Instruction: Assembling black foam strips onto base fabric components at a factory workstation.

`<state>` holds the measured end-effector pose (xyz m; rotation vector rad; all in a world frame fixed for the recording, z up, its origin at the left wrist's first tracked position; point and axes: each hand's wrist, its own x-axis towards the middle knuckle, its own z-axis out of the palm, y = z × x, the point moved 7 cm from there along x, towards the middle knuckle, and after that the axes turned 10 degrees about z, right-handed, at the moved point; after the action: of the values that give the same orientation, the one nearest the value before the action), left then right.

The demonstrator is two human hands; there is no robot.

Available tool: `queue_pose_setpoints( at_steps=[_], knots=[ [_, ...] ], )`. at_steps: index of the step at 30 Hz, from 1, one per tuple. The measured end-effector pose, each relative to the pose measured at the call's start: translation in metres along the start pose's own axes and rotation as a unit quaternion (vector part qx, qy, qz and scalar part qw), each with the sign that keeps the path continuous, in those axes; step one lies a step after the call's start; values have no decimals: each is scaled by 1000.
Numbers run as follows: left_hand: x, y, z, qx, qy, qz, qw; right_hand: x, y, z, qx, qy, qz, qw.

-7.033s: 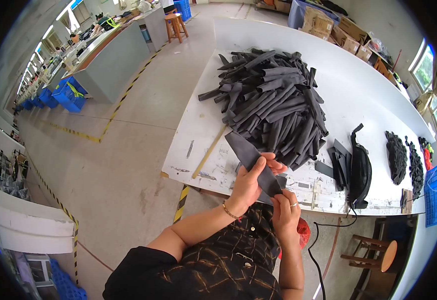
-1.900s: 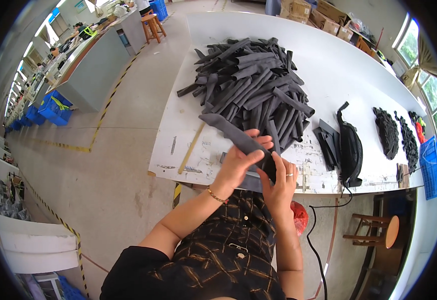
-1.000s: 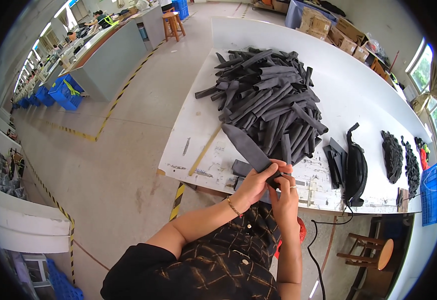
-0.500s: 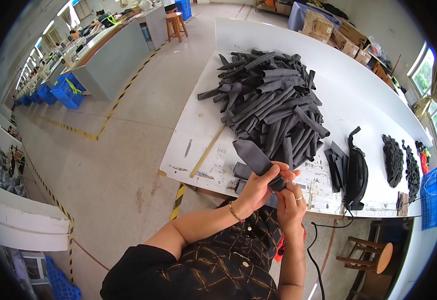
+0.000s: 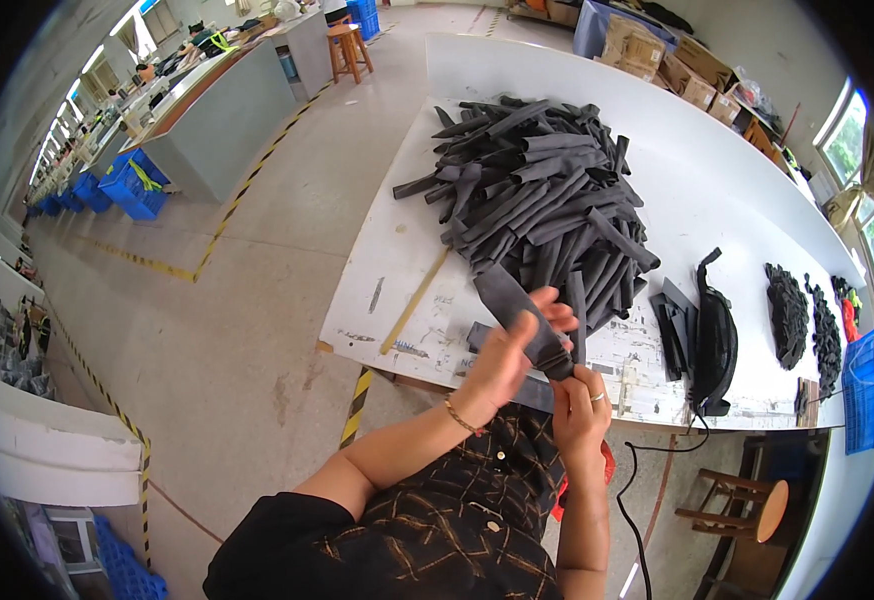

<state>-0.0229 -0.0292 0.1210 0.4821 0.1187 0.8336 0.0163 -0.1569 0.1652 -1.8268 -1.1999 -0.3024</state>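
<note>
A wide black fabric strap (image 5: 505, 298) slants up and away from my hands, just before the pile. My left hand (image 5: 502, 362) has its thumb on the strap's front, with the fingers stretched out behind it, a loose hold. My right hand (image 5: 582, 405), a ring on one finger, is closed round the strap's near end. A small dark piece (image 5: 556, 362) sits there, perhaps a buckle; the fingers partly cover it. Beyond lies a large heap of similar black fabric strips (image 5: 547, 200) on the white table (image 5: 397, 240).
Flat black pieces (image 5: 672, 325) and a black pouch (image 5: 714, 340) lie to the right. Past them are heaps of small black parts (image 5: 786, 315) and a blue crate (image 5: 863, 390). A yellowish stick (image 5: 415, 302) lies left. A black cable (image 5: 629, 490) hangs before a wooden stool (image 5: 747, 510).
My left hand has shifted slightly down and left, its fingers loosening and straightening along the strap. More of the strap's near end and the dark piece now shows. The right hand keeps its grip.
</note>
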Motion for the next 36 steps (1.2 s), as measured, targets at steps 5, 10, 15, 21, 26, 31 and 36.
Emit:
queue_pose_setpoints(
  at_steps=[5, 10, 15, 21, 26, 31, 36],
  knots=[
    [10, 46, -30, 96, 3, 67, 993, -7, -3, -6, -31, -7, -43, 999],
    [6, 52, -24, 98, -16, 67, 993, -10, -6, -7, -33, 3, -62, 997],
    [6, 51, -24, 98, -29, 66, 993, -10, -5, -9, -36, -3, -54, 998],
    [7, 47, -25, 100, -33, 60, 993, -11, 0, -9, -34, -8, -38, 999],
    [6, 45, -29, 144, 22, 90, 985, -3, 13, -4, 25, -23, 89, 995],
    [13, 45, -40, 123, 83, 126, 981, -6, 45, 16, 272, 86, 278, 917],
    [9, 38, -43, 63, 77, 120, 988, -13, 48, -5, 324, 125, 274, 897]
  ],
)
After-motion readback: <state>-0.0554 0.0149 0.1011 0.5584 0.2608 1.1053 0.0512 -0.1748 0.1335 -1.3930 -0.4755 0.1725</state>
